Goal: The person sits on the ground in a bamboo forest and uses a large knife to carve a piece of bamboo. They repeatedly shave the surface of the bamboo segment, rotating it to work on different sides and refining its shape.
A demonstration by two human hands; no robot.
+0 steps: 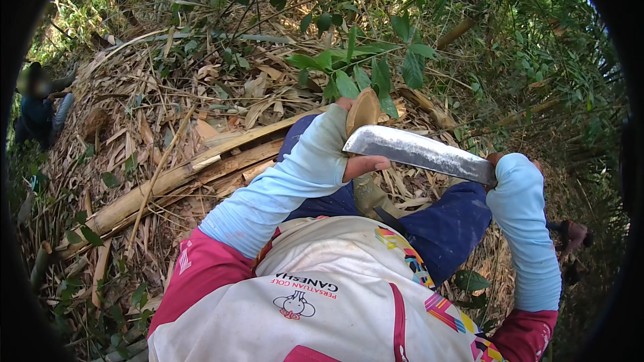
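In my right hand (pixel 520 163), at the right, is a machete with a broad, worn steel blade (pixel 422 153); its handle is mostly hidden by my fist and light-blue sleeve. The blade points left, its squared tip close to my left hand (pixel 347 164). That hand is closed around a tan, oval-ended piece of wood (pixel 363 110), with the thumb stretched out below the blade tip. Most of the wood's length is hidden. Whether the blade touches the wood, I cannot tell.
A long split bamboo pole (pixel 157 191) lies across dry leaf litter (pixel 168 110) at the left. Green leafy stems (pixel 362 70) hang just beyond my hands. My blue-trousered knee (pixel 456 218) is under the blade. Another person (pixel 37 110) is at the far left.
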